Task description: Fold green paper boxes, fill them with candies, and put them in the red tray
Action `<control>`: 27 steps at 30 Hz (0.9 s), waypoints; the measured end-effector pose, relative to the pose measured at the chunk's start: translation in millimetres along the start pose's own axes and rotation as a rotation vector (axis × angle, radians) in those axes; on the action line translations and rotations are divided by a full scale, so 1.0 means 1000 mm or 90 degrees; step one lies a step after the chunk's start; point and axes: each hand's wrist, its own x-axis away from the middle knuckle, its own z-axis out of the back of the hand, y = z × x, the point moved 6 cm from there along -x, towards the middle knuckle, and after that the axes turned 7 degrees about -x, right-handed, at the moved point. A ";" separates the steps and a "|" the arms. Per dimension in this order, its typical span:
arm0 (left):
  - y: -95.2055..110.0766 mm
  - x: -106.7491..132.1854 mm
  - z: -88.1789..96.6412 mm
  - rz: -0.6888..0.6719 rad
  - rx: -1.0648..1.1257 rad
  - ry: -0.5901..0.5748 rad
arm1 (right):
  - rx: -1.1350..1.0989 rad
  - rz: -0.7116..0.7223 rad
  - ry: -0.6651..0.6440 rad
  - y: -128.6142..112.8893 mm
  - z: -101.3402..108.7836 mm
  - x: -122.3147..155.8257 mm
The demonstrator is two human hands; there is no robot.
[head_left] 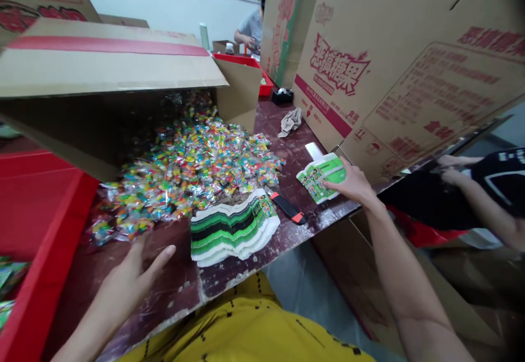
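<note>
My left hand (125,277) is just above the table, thumb and fingers apart, with nothing in it. Its fingertips are near the front left of a heap of small clear-wrapped, brightly coloured candies (205,159). My right hand (355,184) is closed round the right end of a small stack of green printed packets (320,179), thumb on top; some fingers are hidden. In front of me lies a fanned-out row of more green-and-white packets (232,228). A black and orange utility knife (289,209) rests between the two groups of packets.
The candies spill from an open carton (110,66) lying on its side. A red bin (61,263) stands at left, tall cartons (348,66) at right. A crumpled cloth (290,122) and tape dispenser (283,96) lie farther back. Other people sit at far right and behind.
</note>
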 end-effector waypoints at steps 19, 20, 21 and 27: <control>-0.044 0.124 0.048 0.177 0.500 0.116 | -0.443 0.512 -0.294 -0.362 -0.082 0.269; -0.055 0.124 0.040 0.190 0.523 0.127 | -0.428 0.501 -0.310 -0.364 -0.094 0.273; -0.063 0.122 0.033 0.193 0.535 0.146 | -0.409 0.492 -0.330 -0.365 -0.105 0.277; -0.085 0.109 0.003 0.142 0.351 0.212 | -0.395 0.526 -0.422 -0.352 -0.122 0.295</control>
